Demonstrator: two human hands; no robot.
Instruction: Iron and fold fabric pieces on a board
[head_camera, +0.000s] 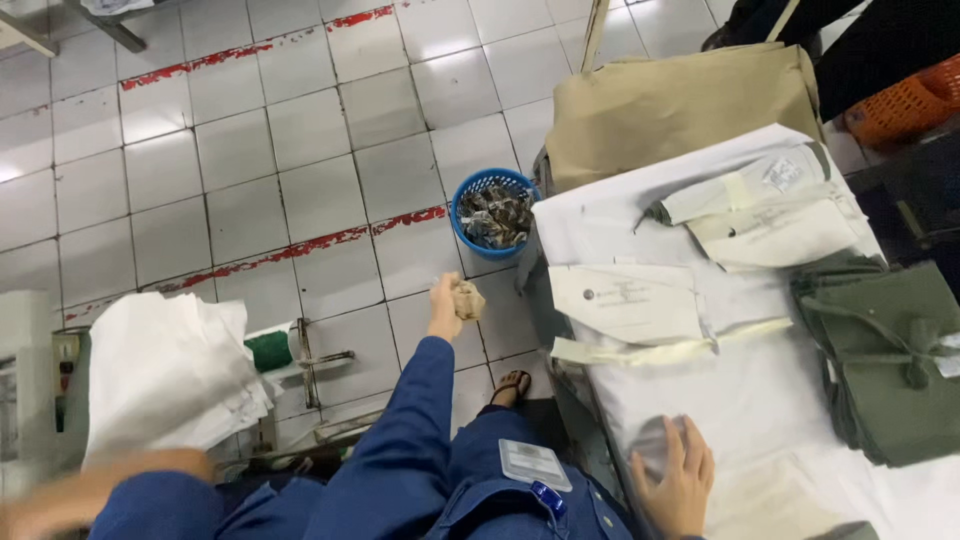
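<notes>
My left hand (443, 310) reaches out over the tiled floor in a blue sleeve, shut on a crumpled beige scrap (468, 299). A round blue basket (457, 222) full of scraps stands on the floor just beyond it, beside the table's corner. My right hand (678, 485) lies flat with fingers apart on the white-covered table (740, 390), its fingertips on a small greyish piece (655, 440). Pale cut fabric pieces (625, 300) lie further up the table.
A stack of olive-green fabric (885, 350) sits at the table's right, khaki cloth (680, 100) drapes its far end. White sheets (165, 375) pile on a machine at left, beside a green spool (268, 350). A blurred arm (90, 495) crosses the lower left. An orange basket (905, 105) is at top right.
</notes>
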